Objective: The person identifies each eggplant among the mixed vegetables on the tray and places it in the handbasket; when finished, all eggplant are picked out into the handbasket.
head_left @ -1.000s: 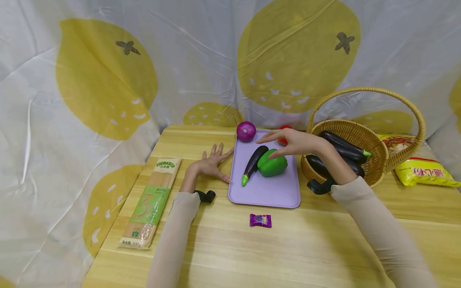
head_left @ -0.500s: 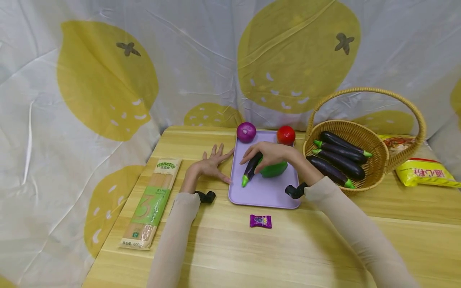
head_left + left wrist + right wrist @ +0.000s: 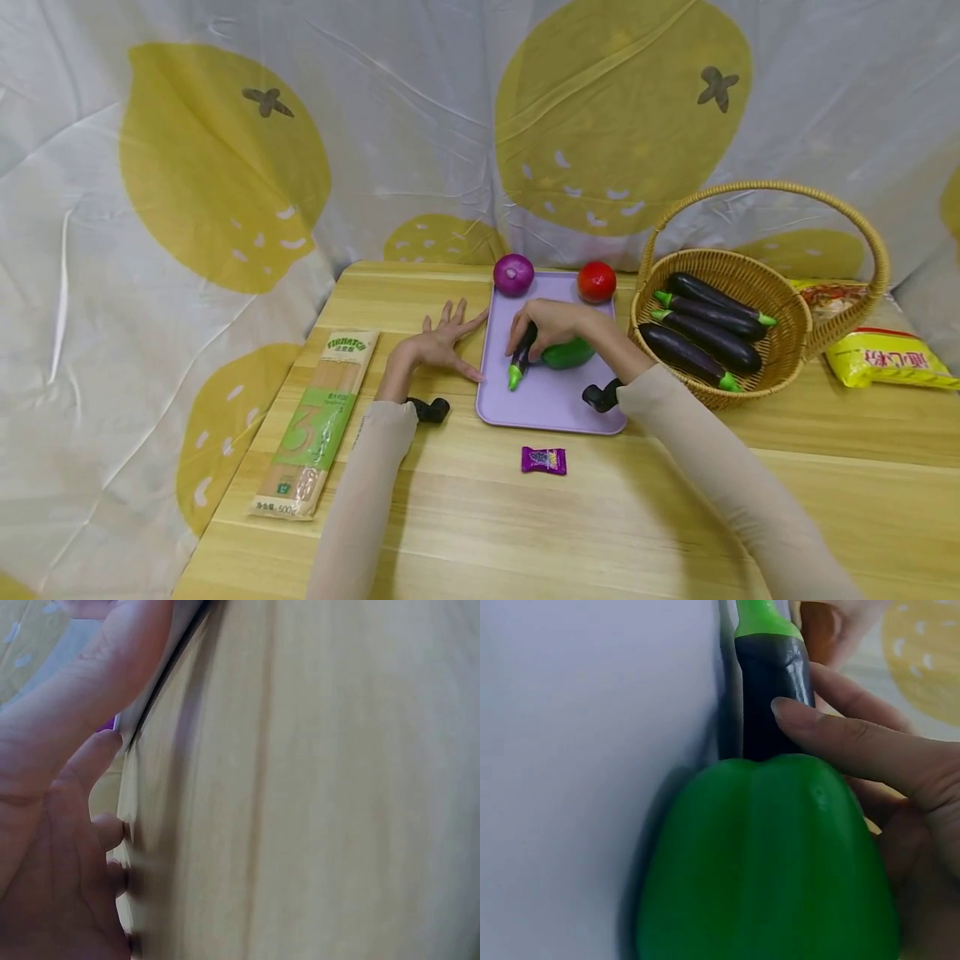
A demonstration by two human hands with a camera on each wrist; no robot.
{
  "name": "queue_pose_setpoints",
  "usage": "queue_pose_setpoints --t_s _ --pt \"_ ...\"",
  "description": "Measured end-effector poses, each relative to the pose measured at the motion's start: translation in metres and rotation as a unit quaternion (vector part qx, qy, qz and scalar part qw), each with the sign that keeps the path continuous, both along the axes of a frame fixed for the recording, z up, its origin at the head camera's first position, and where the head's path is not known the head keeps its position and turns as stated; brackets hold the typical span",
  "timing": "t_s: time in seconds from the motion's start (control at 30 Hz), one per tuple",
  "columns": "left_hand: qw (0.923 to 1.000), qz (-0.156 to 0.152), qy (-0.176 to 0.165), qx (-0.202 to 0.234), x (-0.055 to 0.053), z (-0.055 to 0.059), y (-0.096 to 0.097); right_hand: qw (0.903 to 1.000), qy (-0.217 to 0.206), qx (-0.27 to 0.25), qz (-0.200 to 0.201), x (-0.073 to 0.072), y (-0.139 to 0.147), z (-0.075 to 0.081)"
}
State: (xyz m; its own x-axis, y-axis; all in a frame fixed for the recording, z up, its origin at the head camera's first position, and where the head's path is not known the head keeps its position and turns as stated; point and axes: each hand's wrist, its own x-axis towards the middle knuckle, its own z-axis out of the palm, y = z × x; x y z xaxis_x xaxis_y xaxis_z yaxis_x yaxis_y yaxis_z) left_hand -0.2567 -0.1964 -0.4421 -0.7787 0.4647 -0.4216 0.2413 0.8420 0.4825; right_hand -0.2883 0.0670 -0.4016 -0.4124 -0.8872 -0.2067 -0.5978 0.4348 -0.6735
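My right hand (image 3: pixel 553 322) grips a dark purple eggplant (image 3: pixel 520 365) lying on the lilac tray (image 3: pixel 551 414). In the right wrist view the thumb presses on the eggplant (image 3: pixel 769 690) below its green cap, with fingers on its far side. A green bell pepper (image 3: pixel 572 353) sits right beside it, partly under the hand. My left hand (image 3: pixel 435 347) rests on the table with fingers spread, its thumb and index fingertips at the tray's left edge. In the left wrist view that hand (image 3: pixel 67 787) holds nothing.
A purple onion (image 3: pixel 513 275) and a red tomato (image 3: pixel 596 282) sit at the tray's far corners. Right of it stands a handled wicker basket (image 3: pixel 795 333) with several eggplants, a yellow pasta bag (image 3: pixel 885 354) behind. A noodle pack (image 3: pixel 315 425) lies left, a purple candy (image 3: pixel 543 460) in front.
My right hand has moved left and down from over the pepper and tomato to the eggplant, and its fingers have closed round it. The left hand stays in place.
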Motion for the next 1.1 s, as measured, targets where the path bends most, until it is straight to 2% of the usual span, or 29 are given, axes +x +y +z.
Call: queue_pose_setpoints --t_s 0.27,0.47,0.6,0.8,1.0,1.1 --pt "1.0000 0.000 0.003 0.003 0.001 0.001 0.001 0.9999 0.010 -0.006 -0.004 -0.002 -0.002 -0.006" --pt "1.0000 0.002 -0.001 0.007 0.001 -0.001 0.001 0.9996 0.004 -0.026 -0.005 -0.001 -0.002 -0.004" --pt "1.0000 0.003 -0.002 0.009 0.001 -0.001 0.001 0.9981 0.011 -0.060 -0.008 0.002 -0.001 0.006" --pt "1.0000 0.001 -0.001 0.003 0.000 0.000 0.001 0.9942 0.051 -0.093 -0.020 0.007 0.007 0.028" --pt "1.0000 0.005 0.000 0.004 0.001 0.001 0.001 0.9888 0.076 -0.121 -0.044 0.012 0.026 0.047" --pt "1.0000 0.004 0.002 0.006 0.002 0.001 0.001 0.9873 0.073 -0.128 -0.058 0.014 0.039 0.054"
